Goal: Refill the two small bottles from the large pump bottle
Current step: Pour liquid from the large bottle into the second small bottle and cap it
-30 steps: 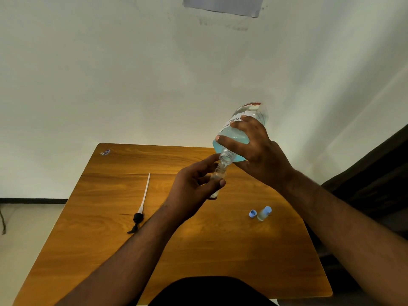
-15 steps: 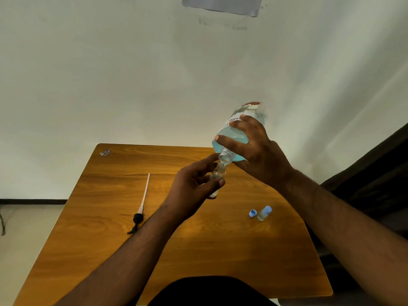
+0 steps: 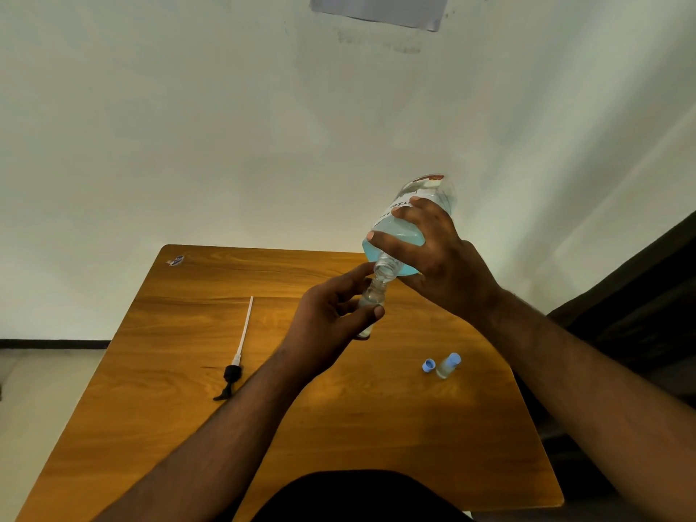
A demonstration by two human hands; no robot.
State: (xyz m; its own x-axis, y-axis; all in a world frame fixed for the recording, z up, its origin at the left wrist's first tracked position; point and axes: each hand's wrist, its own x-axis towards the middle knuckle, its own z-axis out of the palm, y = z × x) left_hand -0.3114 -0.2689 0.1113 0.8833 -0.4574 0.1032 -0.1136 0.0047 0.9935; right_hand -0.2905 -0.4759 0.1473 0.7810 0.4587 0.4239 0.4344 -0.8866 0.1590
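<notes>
The right hand (image 3: pixel 440 258) is wrapping its grip around the big bottle (image 3: pixel 405 227) of blue liquid, tipping it neck-down so its mouth is meeting the open top of a small bottle (image 3: pixel 371 299). The left hand (image 3: pixel 331 318) is pinching that small bottle above the counter (image 3: pixel 180 333). A second small bottle (image 3: pixel 447 365) is lying beside a loose blue cap (image 3: pixel 428 365), and the pump (image 3: pixel 235 361) is lying well to the left.

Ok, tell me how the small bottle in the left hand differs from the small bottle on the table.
The held small bottle is uncapped, its mouth under the large bottle; the table small bottle wears a blue cap. The held one is gripped by the left hand above the table; the other sits untouched beside a loose blue cap. Both are small and clear.
</notes>
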